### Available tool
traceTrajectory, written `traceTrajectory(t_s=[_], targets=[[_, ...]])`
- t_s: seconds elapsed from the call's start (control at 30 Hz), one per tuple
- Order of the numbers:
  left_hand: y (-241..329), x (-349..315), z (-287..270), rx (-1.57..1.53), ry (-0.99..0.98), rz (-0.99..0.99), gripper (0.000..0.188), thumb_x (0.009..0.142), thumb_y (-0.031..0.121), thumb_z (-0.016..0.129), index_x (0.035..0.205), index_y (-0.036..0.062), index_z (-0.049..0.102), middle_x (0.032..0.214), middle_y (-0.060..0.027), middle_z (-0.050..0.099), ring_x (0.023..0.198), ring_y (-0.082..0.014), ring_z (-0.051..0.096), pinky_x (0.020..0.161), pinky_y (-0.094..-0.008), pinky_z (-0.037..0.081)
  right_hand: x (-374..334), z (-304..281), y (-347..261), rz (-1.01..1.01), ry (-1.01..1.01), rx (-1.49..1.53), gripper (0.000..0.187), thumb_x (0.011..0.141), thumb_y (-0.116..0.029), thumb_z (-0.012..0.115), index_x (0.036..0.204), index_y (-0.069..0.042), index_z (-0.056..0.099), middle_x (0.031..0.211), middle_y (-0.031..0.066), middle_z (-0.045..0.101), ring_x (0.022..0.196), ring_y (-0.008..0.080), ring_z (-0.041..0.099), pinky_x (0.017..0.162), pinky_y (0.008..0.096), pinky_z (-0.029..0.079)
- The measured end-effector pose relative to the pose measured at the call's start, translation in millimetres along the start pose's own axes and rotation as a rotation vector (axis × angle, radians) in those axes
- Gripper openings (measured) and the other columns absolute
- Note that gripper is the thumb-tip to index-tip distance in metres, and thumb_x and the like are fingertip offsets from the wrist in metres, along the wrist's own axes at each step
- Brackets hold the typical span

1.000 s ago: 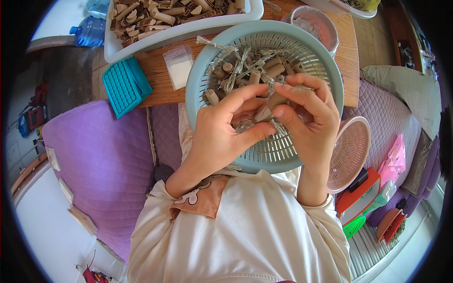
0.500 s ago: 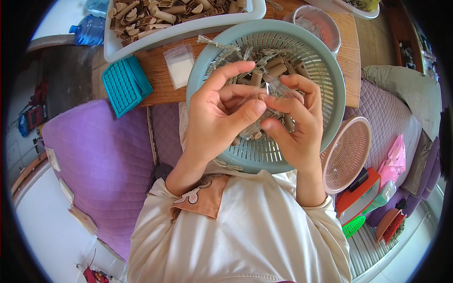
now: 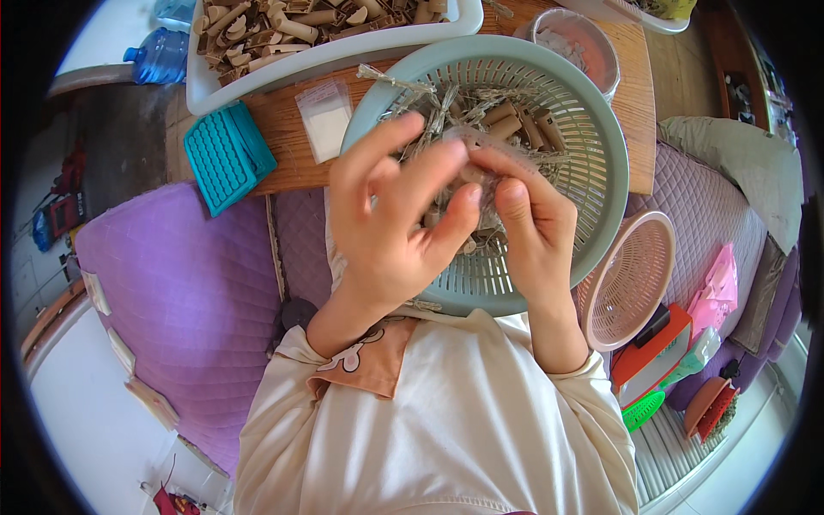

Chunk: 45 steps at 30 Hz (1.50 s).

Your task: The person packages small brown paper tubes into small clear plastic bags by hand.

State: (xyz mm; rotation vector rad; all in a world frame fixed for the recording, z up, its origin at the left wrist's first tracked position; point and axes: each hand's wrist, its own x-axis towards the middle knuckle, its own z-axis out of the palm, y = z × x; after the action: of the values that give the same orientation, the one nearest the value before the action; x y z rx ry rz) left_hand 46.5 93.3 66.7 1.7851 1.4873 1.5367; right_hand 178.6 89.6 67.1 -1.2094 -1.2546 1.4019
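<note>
Table [image 3: 638, 129]: wooden; bears the containers at the top of the view.
Tub [image 3: 343, 51]: white, heaped with brown pieces [image 3: 296, 30], some tubular, some half-round.
Basket [image 3: 611, 142]: grey-green, slotted, before the person; holds tan tubes [image 3: 505, 127] and tied strands [image 3: 395, 80], one bundle overhanging the rim.
Pink basket [image 3: 631, 283]: tilted, to the right of the grey-green one.
Left hand [image 3: 399, 202]: above the basket, fingers spread and slightly blurred; whether the index tip touches plastic, I cannot tell.
Right hand [image 3: 530, 215]: thumb and curled fingers pinching clear plastic.
Pail [image 3: 601, 73]: pale scraps inside, kind unclear.
Packet [image 3: 326, 129]: on the table, something white inside.
Bag [image 3: 485, 142]: that clear plastic, over the basket, along the right index finger; contents unclear.
</note>
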Motion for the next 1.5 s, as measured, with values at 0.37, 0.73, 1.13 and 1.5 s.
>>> traceTrajectory(t_s=[0.37, 0.73, 1.13, 1.5], targets=[[1, 14, -15, 0.270, -0.301, 0.331, 0.009, 0.063, 0.004, 0.065, 0.072, 0.0068, 0.063, 0.077, -0.0012, 0.061, 0.057, -0.0136, 0.051, 0.053, -0.0210, 0.041, -8, 1, -14, -0.399, -0.082, -0.643, 0.026, 0.069, 0.004, 0.056, 0.095, 0.001, 0.058, 0.075, 0.0135, 0.059, 0.063, 0.0231, 0.055, 0.057, 0.0302, 0.044], [-9, 13, -33, -1.162, -0.299, -0.504, 0.005, 0.084, 0.004, 0.038, 0.084, 0.0048, 0.043, 0.082, -0.0136, 0.055, 0.050, -0.0070, 0.044, 0.043, -0.0190, 0.038, -19, -24, 0, -0.095, 0.066, 0.163, 0.022, 0.081, -0.014, 0.055, 0.096, 0.000, 0.061, 0.085, 0.0052, 0.057, 0.072, 0.0107, 0.046, 0.066, 0.0220, 0.035], [10, 9, -13, -0.266, -0.552, -0.203, 0.005, 0.069, 0.002, 0.057, 0.072, 0.0034, 0.053, 0.064, -0.0060, 0.048, 0.050, -0.0173, 0.045, 0.043, -0.0261, 0.034, -25, -16, -7, 0.075, -0.063, 0.707, 0.031, 0.082, -0.022, 0.056, 0.097, 0.004, 0.057, 0.090, 0.0118, 0.060, 0.081, 0.0150, 0.057, 0.072, 0.0239, 0.044], [-21, -3, -31, 0.082, -0.427, 0.425, 0.020, 0.061, 0.016, 0.065, 0.077, 0.0101, 0.055, 0.057, -0.0010, 0.031, 0.050, -0.0148, 0.042, 0.041, -0.0274, 0.035, -39, -81, 11, 0.038, 0.438, 0.229, 0.016, 0.076, -0.013, 0.059, 0.070, 0.000, 0.051, 0.063, 0.0026, 0.052, 0.046, 0.0074, 0.045, 0.042, 0.0243, 0.036]])
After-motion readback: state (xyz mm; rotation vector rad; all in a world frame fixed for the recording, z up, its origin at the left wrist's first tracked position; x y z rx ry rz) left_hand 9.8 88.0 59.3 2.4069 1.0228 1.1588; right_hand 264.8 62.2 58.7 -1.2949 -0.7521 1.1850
